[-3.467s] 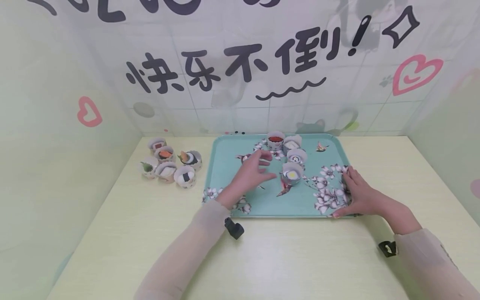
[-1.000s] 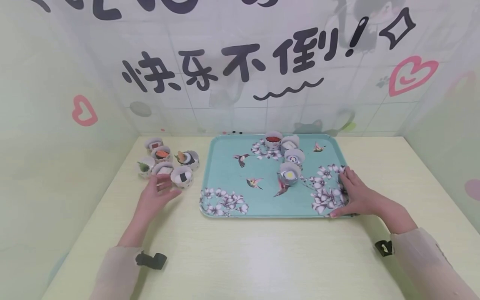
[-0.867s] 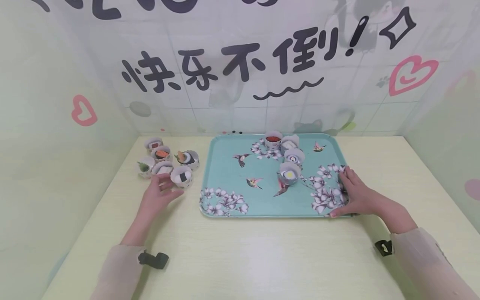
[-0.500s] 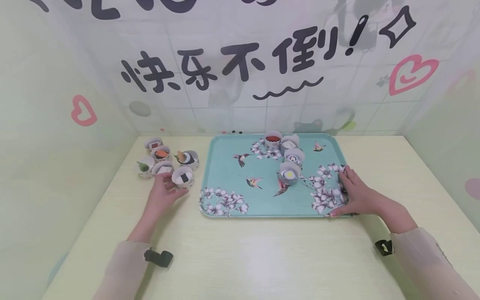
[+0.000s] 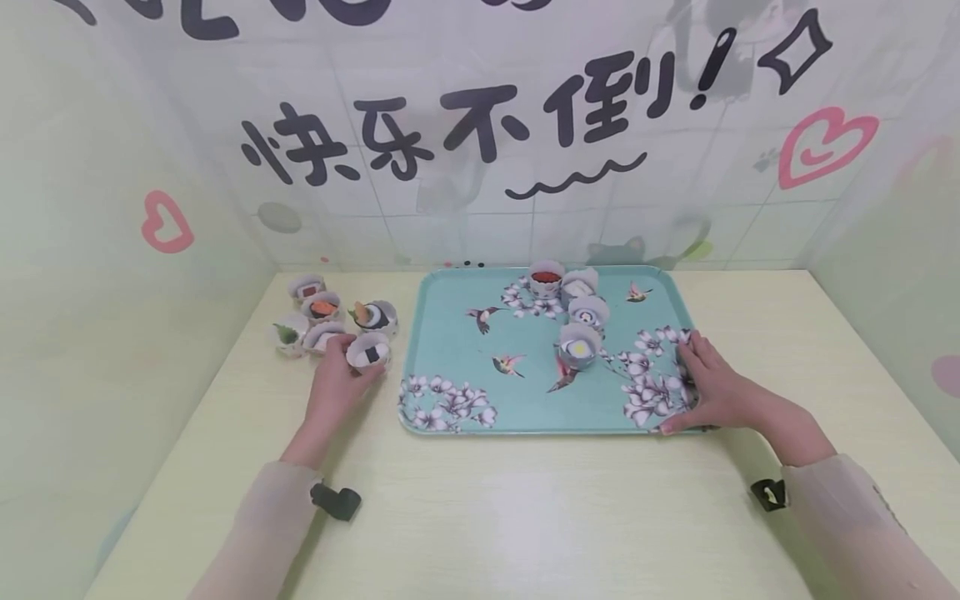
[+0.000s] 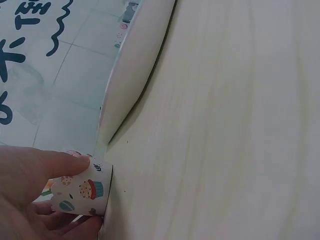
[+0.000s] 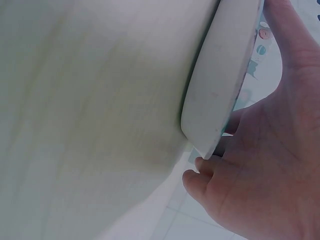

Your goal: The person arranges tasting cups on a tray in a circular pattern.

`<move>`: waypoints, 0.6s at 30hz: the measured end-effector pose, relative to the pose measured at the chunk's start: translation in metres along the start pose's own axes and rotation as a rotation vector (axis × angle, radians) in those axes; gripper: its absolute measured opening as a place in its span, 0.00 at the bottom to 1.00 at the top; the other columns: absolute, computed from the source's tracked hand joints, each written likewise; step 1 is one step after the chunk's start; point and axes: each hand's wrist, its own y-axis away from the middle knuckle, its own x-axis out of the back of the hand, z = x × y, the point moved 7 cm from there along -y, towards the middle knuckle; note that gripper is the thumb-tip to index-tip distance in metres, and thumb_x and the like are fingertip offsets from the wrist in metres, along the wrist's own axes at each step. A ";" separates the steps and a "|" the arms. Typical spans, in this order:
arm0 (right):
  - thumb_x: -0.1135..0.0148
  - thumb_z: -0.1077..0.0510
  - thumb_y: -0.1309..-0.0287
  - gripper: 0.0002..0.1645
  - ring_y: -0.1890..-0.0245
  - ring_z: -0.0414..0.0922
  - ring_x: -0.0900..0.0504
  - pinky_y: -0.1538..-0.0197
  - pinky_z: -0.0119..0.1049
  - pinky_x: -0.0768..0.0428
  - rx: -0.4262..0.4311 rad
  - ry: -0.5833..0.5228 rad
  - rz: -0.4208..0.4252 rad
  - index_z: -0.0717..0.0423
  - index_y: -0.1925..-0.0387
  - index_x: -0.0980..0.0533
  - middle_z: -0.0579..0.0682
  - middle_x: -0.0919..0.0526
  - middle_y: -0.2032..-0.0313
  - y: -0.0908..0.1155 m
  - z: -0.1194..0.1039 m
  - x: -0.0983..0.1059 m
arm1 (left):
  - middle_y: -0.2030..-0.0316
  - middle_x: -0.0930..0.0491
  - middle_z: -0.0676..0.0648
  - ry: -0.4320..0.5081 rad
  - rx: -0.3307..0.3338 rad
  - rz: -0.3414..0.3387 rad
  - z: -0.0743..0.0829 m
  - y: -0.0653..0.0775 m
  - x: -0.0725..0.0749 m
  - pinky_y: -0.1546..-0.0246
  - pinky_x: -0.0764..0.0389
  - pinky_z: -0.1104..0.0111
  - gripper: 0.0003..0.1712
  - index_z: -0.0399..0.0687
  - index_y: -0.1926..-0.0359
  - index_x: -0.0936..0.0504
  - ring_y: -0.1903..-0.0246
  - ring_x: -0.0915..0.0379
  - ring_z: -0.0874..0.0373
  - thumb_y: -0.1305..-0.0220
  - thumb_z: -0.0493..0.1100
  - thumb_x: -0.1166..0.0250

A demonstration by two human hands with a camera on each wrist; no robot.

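On the left of the table, my left hand grips a small printed paper cup holding a white sushi piece with a black band. The left wrist view shows the thumb on one side of this paper cup and fingers on the other; it stands on the table. My right hand holds the near right corner of a turquoise tray with flowers and birds. In the right wrist view its fingers bend round the tray's edge.
Beside my left hand stand several more cups, including one with orange-topped sushi and one with green filling. On the tray, several cups form a bent line, from a red-filled cup to a yellow-dotted cup. A printed wall stands behind.
My left hand left the tray area for the cups at the left, then slid right and took hold of the black-banded sushi's cup. My right hand has stayed on the tray corner.
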 end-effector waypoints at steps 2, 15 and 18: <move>0.20 0.37 0.61 0.84 0.26 0.73 0.74 0.29 0.73 0.54 0.003 0.000 0.001 0.78 0.27 0.66 0.79 0.75 0.27 0.000 0.000 0.000 | 0.44 0.27 0.27 -0.018 -0.006 0.007 -0.001 0.000 0.000 0.48 0.23 0.50 0.37 0.31 0.33 0.42 0.51 0.25 0.38 0.34 0.43 0.35; 0.20 0.37 0.61 0.84 0.26 0.73 0.74 0.29 0.73 0.54 0.017 0.003 0.005 0.78 0.27 0.65 0.79 0.75 0.27 -0.001 0.002 0.000 | 0.41 0.27 0.30 -0.036 -0.039 -0.005 0.010 0.004 0.006 0.51 0.21 0.53 0.35 0.32 0.34 0.38 0.51 0.24 0.40 0.32 0.47 0.36; 0.20 0.37 0.61 0.84 0.26 0.73 0.73 0.29 0.73 0.54 0.007 0.004 0.004 0.78 0.27 0.65 0.79 0.75 0.27 -0.001 0.001 -0.001 | 0.39 0.28 0.29 -0.036 -0.062 -0.010 0.016 0.003 0.006 0.49 0.20 0.51 0.36 0.32 0.33 0.38 0.49 0.24 0.39 0.33 0.47 0.35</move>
